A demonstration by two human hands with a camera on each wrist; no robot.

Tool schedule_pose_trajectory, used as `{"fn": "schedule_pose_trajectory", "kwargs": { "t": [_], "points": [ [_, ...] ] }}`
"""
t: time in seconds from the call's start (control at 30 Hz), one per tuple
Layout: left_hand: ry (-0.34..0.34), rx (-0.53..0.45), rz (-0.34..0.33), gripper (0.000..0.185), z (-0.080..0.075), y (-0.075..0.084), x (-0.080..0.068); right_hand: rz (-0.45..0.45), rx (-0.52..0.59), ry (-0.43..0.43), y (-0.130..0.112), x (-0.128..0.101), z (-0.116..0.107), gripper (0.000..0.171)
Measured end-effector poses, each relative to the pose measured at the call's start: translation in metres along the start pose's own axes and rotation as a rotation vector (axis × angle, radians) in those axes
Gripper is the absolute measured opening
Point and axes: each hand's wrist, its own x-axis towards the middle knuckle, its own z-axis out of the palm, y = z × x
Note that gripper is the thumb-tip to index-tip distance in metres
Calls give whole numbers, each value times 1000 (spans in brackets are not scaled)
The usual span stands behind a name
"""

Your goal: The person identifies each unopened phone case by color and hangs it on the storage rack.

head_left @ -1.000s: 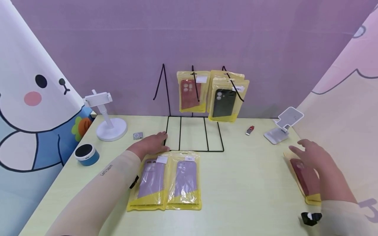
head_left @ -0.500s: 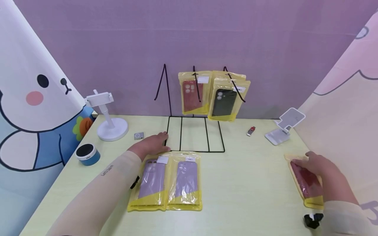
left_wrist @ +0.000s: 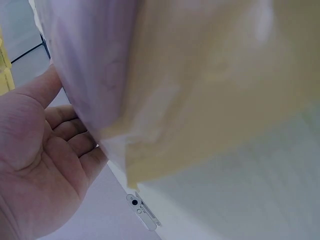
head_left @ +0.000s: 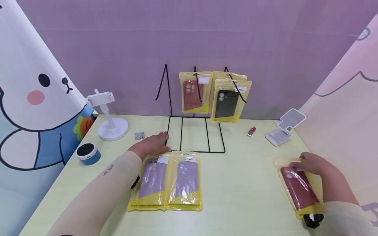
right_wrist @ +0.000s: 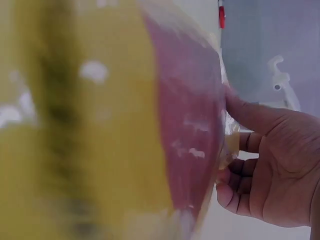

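Note:
In the head view, my right hand (head_left: 317, 165) grips the upper part of a clear yellow bag with a dark red phone case (head_left: 299, 188) inside. The right wrist view has this bagged phone case (right_wrist: 190, 110) close up, the thumb on the near face and fingers behind. My left hand (head_left: 153, 144) rests at the left edge of a black wire display rack (head_left: 181, 134), its fingers relaxed. Just below it, two bagged purple phone cases (head_left: 186, 178) lie side by side on the table. On the rack's hooks hang a bagged red case (head_left: 192, 95) and a bagged black case (head_left: 226, 104).
A white phone stand (head_left: 113, 129) and a blue round jar (head_left: 88, 154) stand at the left, near a small grey square (head_left: 139, 135). A red USB stick (head_left: 251, 131) and a folding phone stand (head_left: 277, 137) are at the right. The rack's left hook (head_left: 160, 82) sticks out bare.
My right hand has come down onto the bagged red phone case, grasped it, and shifted it slightly left and toward me, tilting it up. The left hand stays at the rack.

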Motion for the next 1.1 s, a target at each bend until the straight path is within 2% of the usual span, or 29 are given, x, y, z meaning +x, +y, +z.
{"fn": "schedule_pose_trajectory", "kwargs": {
  "t": [0.1,0.27,0.43,0.5,0.73,1.1],
  "points": [
    [-1,6,2,77,-1,0,0,-47,-26,41,-11,-6,-5,63],
    [-2,7,-4,77,0,0,0,-112,-69,128,-31,-12,-10,47],
    [-2,3,-11,77,0,1,0,-236,-90,253,-56,-18,-13,32],
    [-3,5,-13,77,-1,1,-1,-275,-79,277,-68,-23,-15,28],
    [-1,19,-7,76,0,1,0,-297,-4,229,-103,-39,-23,28],
    [4,11,-8,76,1,-1,2,-447,58,307,-146,-62,-30,21]
  ]
}}
